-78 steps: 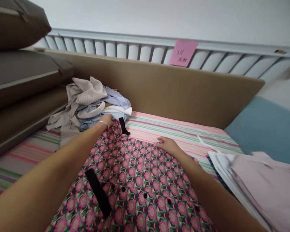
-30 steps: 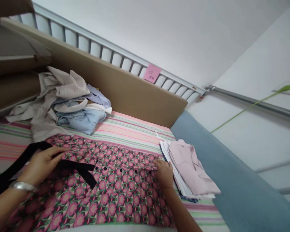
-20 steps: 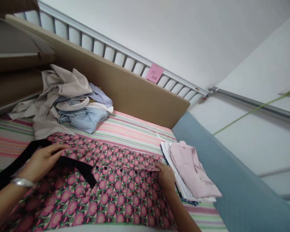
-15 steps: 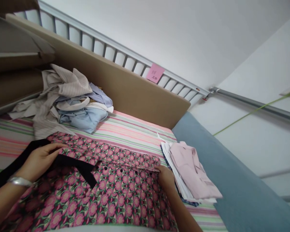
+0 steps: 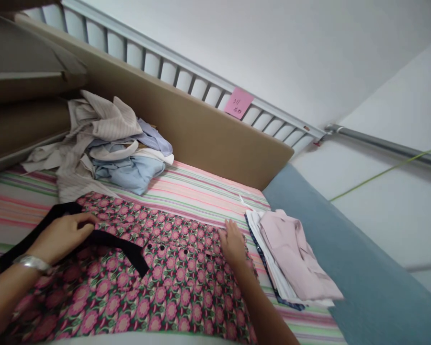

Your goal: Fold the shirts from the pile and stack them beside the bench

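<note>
Left hand (image 5: 57, 239): thumb and forefinger are pinching the pink-and-green floral cloth garment (image 5: 165, 287) beside its black fabric strap (image 5: 118, 240).
Right hand (image 5: 232, 242): is resting on the garment, fingers slightly spread.
Garment: is lying beneath both hands.
Folded pale-pink and white clothes (image 5: 294, 258): are lying just right of the right hand.
Brown box-like stack (image 5: 28, 86): is standing beyond the left hand; contents hidden.

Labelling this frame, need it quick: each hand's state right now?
Left hand: curled at the black strip; whether it grips cannot be told.
Right hand: open, laid on the floral garment.
</note>
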Motion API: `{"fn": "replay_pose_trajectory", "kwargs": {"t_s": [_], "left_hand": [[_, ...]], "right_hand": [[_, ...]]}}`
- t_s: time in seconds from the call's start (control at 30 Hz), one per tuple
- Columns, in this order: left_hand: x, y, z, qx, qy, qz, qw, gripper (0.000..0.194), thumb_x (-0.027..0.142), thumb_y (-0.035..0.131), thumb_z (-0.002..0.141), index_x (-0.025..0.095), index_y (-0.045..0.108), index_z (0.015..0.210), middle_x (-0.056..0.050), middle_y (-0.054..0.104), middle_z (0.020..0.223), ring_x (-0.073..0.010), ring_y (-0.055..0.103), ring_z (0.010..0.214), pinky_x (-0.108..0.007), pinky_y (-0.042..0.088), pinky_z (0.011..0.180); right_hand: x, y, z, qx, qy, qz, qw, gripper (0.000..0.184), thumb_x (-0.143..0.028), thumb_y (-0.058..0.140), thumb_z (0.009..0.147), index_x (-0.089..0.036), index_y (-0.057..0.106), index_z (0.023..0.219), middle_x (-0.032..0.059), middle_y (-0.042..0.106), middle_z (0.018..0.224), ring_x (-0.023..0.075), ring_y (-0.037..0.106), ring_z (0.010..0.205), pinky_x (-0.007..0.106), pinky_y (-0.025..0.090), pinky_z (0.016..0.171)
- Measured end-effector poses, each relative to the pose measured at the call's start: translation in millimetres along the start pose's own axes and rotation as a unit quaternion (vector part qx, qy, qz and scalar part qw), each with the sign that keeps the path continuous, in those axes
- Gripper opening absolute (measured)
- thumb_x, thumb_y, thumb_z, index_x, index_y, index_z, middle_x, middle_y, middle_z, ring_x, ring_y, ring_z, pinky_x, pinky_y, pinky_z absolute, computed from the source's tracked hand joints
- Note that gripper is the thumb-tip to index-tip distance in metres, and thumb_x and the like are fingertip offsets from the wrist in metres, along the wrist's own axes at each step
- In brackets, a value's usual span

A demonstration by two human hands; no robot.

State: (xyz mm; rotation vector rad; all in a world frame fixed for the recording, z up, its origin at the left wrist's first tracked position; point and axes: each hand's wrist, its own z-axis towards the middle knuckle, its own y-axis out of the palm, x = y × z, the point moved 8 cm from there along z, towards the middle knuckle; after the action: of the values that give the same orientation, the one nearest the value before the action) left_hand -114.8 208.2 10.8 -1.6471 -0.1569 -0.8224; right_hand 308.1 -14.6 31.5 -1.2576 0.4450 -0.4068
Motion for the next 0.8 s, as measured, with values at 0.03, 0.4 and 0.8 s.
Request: {"fn": "replay_pose_trajectory", "kwargs": {"t_s": [0.03, 0.4, 0.8], "left_hand": [[-2.6, -2.4, 0.6, 0.004, -0.006, -0.001, 1.0, 0.033, 0.041, 0.046, 0.071, 0.02, 0.068, 0.084, 0.0, 0.071, 0.087, -0.0216, 0.062, 0.083, -0.024, 0.044, 0.074], [28.3, 4.6, -0.9, 0.038, 0.053, 0.013, 0.998, 0.048, 0.055, 0.041, 0.08, 0.017, 0.067, 0.09, -0.006, 0.067, 0.098, -0.022, 0.057, 0.094, -0.028, 0.038, 0.087], [49.9, 44.5, -30.0, -0.129, 0.187, 0.04, 0.973, 0.051, 0.046, 0.061, 0.069, 0.03, 0.057, 0.118, -0.004, 0.052, 0.129, -0.0281, 0.041, 0.122, -0.043, 0.028, 0.102]], "right_hand": [[-13.6, 5.8, -0.8, -0.007, -0.02, 0.006, 1.0, 0.057, -0.043, 0.029, 0.088, -0.009, 0.038, 0.132, 0.0153, 0.035, 0.14, 0.0256, 0.026, 0.132, 0.043, 0.022, 0.106], [10.4, 18.9, -20.8, 0.002, 0.007, -0.024, 1.0, 0.047, -0.04, 0.036, 0.087, -0.017, 0.046, 0.126, 0.0136, 0.041, 0.136, 0.0277, 0.03, 0.129, 0.049, 0.024, 0.103], [58.7, 6.6, -78.3, -0.043, -0.085, -0.001, 0.995, 0.043, -0.012, 0.04, 0.074, -0.017, 0.058, 0.112, 0.0086, 0.055, 0.122, 0.0196, 0.048, 0.116, 0.038, 0.034, 0.102]]}}
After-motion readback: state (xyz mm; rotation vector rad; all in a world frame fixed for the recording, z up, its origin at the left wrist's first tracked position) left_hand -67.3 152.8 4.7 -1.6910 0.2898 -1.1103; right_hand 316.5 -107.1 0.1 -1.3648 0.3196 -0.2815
